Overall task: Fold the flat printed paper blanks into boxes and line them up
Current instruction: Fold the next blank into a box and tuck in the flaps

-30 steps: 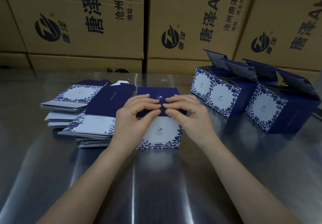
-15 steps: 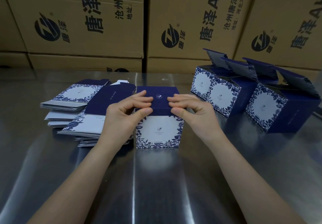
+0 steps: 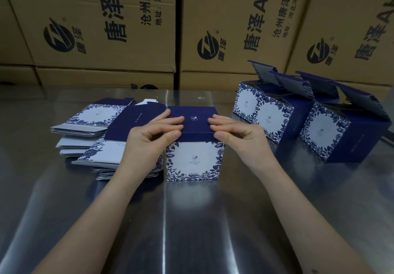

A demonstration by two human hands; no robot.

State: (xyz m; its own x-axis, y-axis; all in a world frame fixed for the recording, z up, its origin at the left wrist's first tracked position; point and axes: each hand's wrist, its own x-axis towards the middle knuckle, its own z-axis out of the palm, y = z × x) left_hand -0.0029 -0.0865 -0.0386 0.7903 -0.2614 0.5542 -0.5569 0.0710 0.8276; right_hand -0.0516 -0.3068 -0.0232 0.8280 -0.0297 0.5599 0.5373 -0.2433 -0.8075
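A person's two bare forearms reach forward over a shiny metal worktop. Between the hands stands a small paper box, dark blue on top, its white front bordered with blue leaves. It sits upright near the middle of the worktop, square and fully risen. A second ago it was lower and partly collapsed, with the fingers meeting over its lid; since then the hands have drawn apart to the lid's two ends.

The left hand pinches the lid's left front corner, thumb on the front lip, fingers flat on top. The right hand mirrors it at the right corner. Both are clamped on the box. The lid looks closed, though whether its tuck flap is fully seated cannot be seen.

Just left of the box, toward the worktop's left edge, lie stacks of flat printed blanks. Toward the right edge, a row of finished boxes stands with lids open. Brown cartons line the far edge.

This box seems nearly formed and probably only needs placing in the row; many blanks remain.
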